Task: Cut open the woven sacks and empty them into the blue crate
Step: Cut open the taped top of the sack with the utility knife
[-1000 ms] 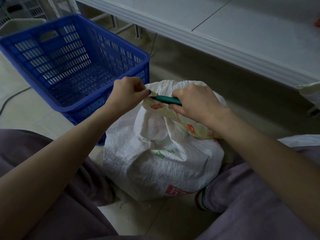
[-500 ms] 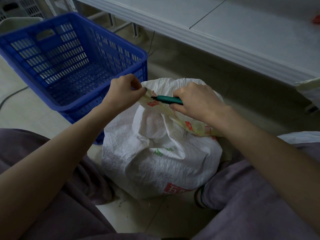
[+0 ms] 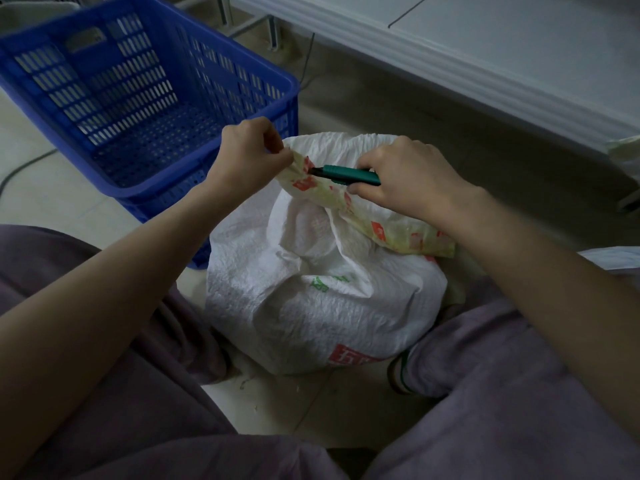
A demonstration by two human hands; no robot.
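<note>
Table [image 3: 519,46] edge runs across the top right. Crate [image 3: 166,192] sits upright on the floor, upper left; you can see straight down to its perforated bottom. Sack [image 3: 311,306] stands on the floor between your knees, right by the crate's near corner. It's bulging and the contents are hidden. Its top is a folded printed strip stretched between your hands. Your left hand [image 3: 247,154] pinches the strip's left end, fingers curled. Your right hand [image 3: 415,178] is wrapped round the green cutter [image 3: 346,174], thumb under it against the strip. The cutter lies about level, dark tip pointing left at the fabric near your left fingers. Can't tell if the blade is in the weave.
</note>
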